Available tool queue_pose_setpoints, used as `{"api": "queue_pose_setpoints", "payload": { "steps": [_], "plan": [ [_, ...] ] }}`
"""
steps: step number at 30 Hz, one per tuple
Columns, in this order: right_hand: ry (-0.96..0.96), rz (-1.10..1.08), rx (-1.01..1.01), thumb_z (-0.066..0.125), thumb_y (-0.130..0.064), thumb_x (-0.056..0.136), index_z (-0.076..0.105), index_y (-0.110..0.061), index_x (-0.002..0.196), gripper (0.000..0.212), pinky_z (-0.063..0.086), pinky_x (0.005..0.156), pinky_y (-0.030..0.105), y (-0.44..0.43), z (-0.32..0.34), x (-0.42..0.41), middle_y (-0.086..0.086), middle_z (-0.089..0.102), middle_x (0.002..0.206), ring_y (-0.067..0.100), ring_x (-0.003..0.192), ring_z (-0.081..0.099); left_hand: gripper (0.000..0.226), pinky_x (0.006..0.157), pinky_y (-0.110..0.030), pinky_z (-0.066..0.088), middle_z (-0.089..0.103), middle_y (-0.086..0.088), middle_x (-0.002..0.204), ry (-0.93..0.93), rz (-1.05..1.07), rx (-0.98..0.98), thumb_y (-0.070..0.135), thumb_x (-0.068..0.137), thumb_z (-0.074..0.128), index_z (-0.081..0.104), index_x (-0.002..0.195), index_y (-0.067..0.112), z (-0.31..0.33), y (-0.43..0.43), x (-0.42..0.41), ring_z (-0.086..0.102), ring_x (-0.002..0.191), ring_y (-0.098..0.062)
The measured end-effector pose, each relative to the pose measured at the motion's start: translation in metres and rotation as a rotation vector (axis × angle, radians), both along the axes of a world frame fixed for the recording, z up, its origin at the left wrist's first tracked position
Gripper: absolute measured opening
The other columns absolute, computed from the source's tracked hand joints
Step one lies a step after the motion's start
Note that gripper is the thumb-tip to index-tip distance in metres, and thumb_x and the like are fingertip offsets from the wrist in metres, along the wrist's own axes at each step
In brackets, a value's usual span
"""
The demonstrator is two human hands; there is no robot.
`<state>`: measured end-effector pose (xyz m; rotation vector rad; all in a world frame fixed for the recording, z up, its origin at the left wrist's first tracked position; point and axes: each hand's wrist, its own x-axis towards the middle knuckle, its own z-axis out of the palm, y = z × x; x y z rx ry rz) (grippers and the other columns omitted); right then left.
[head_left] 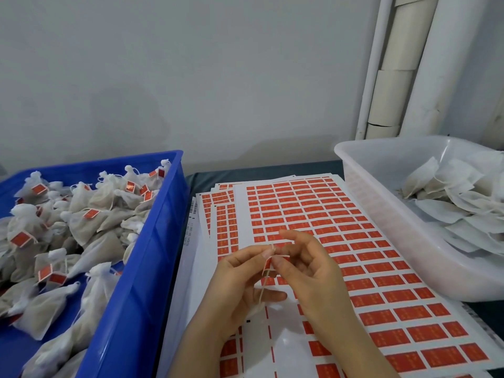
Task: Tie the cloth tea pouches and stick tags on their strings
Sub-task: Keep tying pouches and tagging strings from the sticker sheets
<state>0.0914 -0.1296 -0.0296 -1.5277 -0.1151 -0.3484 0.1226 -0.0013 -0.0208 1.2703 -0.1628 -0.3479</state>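
Tagging step: left hand [240, 285] pinches the string [262, 291] above the sticker sheets [327, 214], and right hand [313, 271] pinches the red tag [268, 266] folded around it. Next, I reckon, squeeze both halves flush, edges matched, string centred.

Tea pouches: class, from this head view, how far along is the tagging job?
Done: the blue crate holds many tied, tagged pouches. In hand: left hand pinches a string; right hand pinches a red tag onto it above the sticker sheets. Left: the white tub holds flat, untagged pouches.
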Motion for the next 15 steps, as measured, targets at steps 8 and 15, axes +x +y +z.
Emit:
{"api": "queue_pose_setpoints", "payload": {
  "steps": [8, 15],
  "plan": [
    [0.003, -0.065, -0.005, 0.066, -0.016, 0.082, 0.059, -0.035, 0.099, 0.026, 0.048, 0.065, 0.005, -0.0002, -0.0049, 0.0023, -0.026, 0.066, 0.087, -0.008, 0.085, 0.063, 0.044, 0.059, -0.033, 0.057, 0.073, -0.009, 0.103, 0.003, 0.006, 0.016, 0.047, 0.079, 0.048, 0.067, 0.108, 0.020, 0.0002, -0.0024, -0.0016, 0.071, 0.089, -0.026],
    [0.056, -0.164, -0.030, 0.057, -0.024, 0.090, 0.064, -0.041, 0.093, 0.019, 0.053, 0.072, 0.014, -0.0050, -0.0087, 0.0059, -0.023, 0.068, 0.090, 0.001, 0.087, 0.066, 0.041, 0.058, -0.025, 0.054, 0.073, 0.004, 0.092, -0.198, 0.111, 0.205, 0.031, 0.070, 0.066, 0.066, 0.110, 0.040, -0.0050, -0.0096, -0.0011, 0.071, 0.086, -0.019]
  ]
}}
